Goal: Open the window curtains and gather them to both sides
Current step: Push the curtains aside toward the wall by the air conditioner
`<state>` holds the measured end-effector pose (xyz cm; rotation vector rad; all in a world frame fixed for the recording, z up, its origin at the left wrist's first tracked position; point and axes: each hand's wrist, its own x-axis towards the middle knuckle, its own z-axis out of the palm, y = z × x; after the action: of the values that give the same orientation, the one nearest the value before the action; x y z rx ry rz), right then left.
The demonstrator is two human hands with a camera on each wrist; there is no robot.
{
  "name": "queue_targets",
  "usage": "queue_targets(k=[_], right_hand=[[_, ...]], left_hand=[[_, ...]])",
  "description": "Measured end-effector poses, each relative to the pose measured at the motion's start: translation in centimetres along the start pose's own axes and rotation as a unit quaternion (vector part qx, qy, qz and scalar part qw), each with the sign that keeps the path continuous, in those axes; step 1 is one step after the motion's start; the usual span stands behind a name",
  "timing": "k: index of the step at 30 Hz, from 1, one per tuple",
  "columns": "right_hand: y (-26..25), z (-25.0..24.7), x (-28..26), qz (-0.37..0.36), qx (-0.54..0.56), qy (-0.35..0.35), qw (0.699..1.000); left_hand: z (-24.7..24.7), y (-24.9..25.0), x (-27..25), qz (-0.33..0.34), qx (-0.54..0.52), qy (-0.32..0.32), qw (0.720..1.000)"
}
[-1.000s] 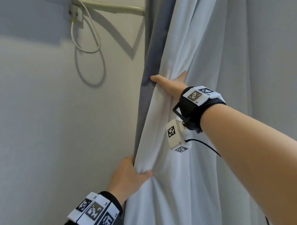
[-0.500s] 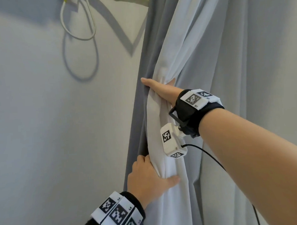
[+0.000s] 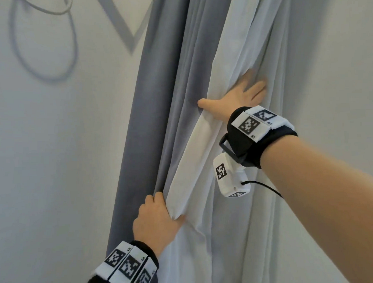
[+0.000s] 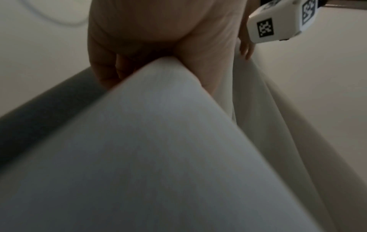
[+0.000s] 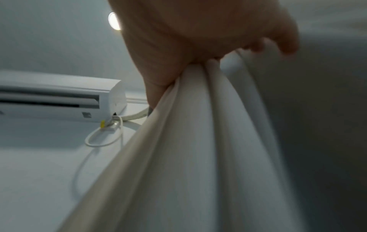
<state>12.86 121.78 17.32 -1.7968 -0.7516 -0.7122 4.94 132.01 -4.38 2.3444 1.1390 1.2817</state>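
Observation:
A white sheer curtain (image 3: 205, 149) hangs bunched in folds beside a grey curtain (image 3: 137, 122) against the wall. My left hand (image 3: 157, 217) grips the gathered white folds low down, fingers curled behind them and thumb in front; the left wrist view shows the white curtain (image 4: 158, 141) running through that hand (image 4: 151, 47). Higher up, my right hand (image 3: 237, 96) lies on the white folds with fingers spread and thumb pointing left. In the right wrist view the palm (image 5: 198, 39) presses on the curtain's ridges (image 5: 198, 141).
A bare wall (image 3: 54, 168) stands left of the curtains, with a white cable loop (image 3: 47, 10) hanging at the top. The right wrist view shows a wall air conditioner (image 5: 59, 100), its looped cable (image 5: 103, 138) and a ceiling light (image 5: 114, 21).
My right hand let go of the curtain's left edge, moved right, and now lies flat on the folds. The left hand keeps its grip on the bunched fabric.

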Motion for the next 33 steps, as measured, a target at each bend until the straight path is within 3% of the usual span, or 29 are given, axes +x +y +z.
queue_targets(k=[3, 8, 20, 33], right_hand=[[1.7, -0.8, 0.5, 0.034, -0.029, 0.013, 0.999], [2.7, 0.3, 1.3, 0.136, 0.049, -0.028, 0.989], [-4.4, 8.8, 0.4, 0.073, 0.236, -0.086, 0.965], [-9.3, 17.4, 1.9, 0.042, 0.222, -0.127, 0.966]], left_hand=[[0.8, 0.3, 0.5, 0.024, -0.013, -0.004, 1.0], [0.9, -0.6, 1.5, 0.054, -0.036, -0.002, 0.998], [-2.8, -9.7, 6.9, 0.045, -0.066, 0.008, 0.997], [-3.5, -16.3, 13.5, -0.005, -0.08, -0.065, 0.995]])
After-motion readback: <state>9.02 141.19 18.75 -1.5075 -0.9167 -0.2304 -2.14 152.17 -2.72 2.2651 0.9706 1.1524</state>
